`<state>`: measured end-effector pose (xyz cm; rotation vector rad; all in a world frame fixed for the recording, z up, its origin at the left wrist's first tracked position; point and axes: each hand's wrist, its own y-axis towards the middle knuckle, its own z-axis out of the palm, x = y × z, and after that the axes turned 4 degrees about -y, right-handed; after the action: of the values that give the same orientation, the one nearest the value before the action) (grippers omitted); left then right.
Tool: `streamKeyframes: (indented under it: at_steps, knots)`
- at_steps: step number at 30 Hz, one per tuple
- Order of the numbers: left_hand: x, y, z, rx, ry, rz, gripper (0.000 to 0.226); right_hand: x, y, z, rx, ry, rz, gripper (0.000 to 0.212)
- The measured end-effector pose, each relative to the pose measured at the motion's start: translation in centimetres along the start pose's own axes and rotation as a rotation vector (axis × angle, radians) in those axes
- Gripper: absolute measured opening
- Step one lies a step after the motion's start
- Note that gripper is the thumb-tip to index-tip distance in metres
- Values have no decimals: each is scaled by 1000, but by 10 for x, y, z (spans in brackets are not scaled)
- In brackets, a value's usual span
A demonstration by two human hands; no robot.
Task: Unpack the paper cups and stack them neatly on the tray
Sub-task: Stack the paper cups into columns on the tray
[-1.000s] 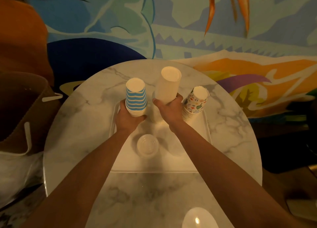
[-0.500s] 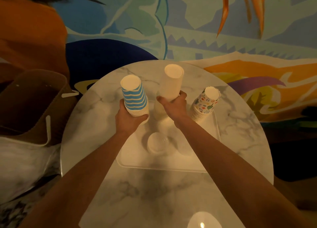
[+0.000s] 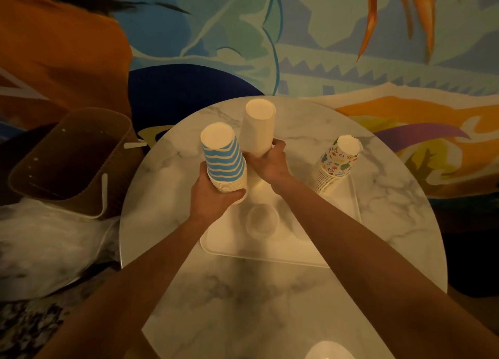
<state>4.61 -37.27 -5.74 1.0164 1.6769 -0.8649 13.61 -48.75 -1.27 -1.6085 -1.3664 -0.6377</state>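
Note:
Three upside-down stacks of paper cups stand at the far side of a white tray on a round marble table. My left hand grips the base of the blue-and-white striped stack at the tray's left corner. My right hand holds the lower part of the plain white stack in the middle. The stack with coloured prints stands alone at the right corner, tilted outward. A single clear cup sits on the tray between my forearms.
A brown bag with white handles stands left of the table, with crumpled clear plastic wrapping below it. A person in an orange top is at the far left. A painted wall rises behind the table. A pale round object shows at the bottom edge.
The camera has shifted, so the table sits further right in view. Both hands keep hold of their stacks, and the striped stack now stands closer to the white one.

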Motion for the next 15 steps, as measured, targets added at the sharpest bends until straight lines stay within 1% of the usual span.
streamKeyframes:
  at_steps: [4, 7, 10, 11, 13, 15]
  knots:
    - [-3, -7, 4, 35, 18, 11, 77, -2, -4, -10, 64, 26, 22, 81]
    - [-8, -12, 8, 60, 9, 33, 76, -3, -11, -26, 109, 17, 37, 67]
    - [-15, -17, 15, 83, -10, 44, 76, -2, -25, -49, 158, 115, 18, 54]
    - [-19, -19, 18, 92, -19, 48, 75, -3, -30, -56, 204, 149, -6, 54]
    - [-27, -24, 25, 114, -40, 70, 73, -6, -39, -70, 349, 170, -54, 60]
    - [-33, -26, 32, 137, -49, 99, 73, -12, -44, -81, 510, 107, -89, 68]
